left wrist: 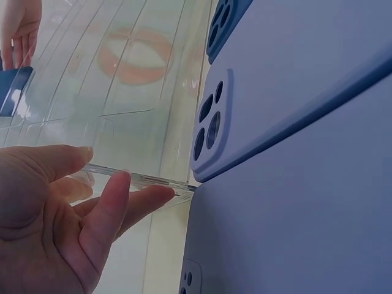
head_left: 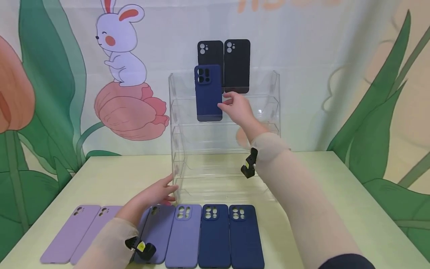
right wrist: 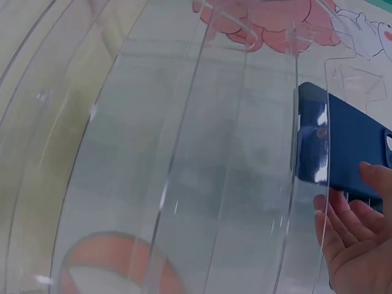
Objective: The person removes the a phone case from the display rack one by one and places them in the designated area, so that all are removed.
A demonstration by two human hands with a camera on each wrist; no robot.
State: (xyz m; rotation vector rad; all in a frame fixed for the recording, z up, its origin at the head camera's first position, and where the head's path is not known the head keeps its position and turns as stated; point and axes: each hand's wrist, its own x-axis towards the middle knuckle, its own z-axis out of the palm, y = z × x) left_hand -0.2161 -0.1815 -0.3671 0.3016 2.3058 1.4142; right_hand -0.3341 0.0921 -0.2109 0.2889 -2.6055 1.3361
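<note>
A clear acrylic tiered display rack (head_left: 226, 175) stands on the table. A navy phone case (head_left: 209, 97) leans upright in its second tier from the top, overlapping one black phone case (head_left: 210, 52); another black phone case (head_left: 237, 65) stands beside that one. My right hand (head_left: 236, 106) is at the navy case's right edge, its thumb touching that edge and its fingers loosely spread in the right wrist view. At the rack's lower left side, my left hand (head_left: 158, 192) holds the thin side panel (left wrist: 147, 179) between thumb and fingers.
Along the table's front lie two navy phone cases (head_left: 215, 239) and several lilac and purple ones (head_left: 183, 239), camera cutouts towards the rack. The left forearm covers part of that row. Behind the rack hangs a printed cloth (head_left: 305, 45) with a rabbit and tulips.
</note>
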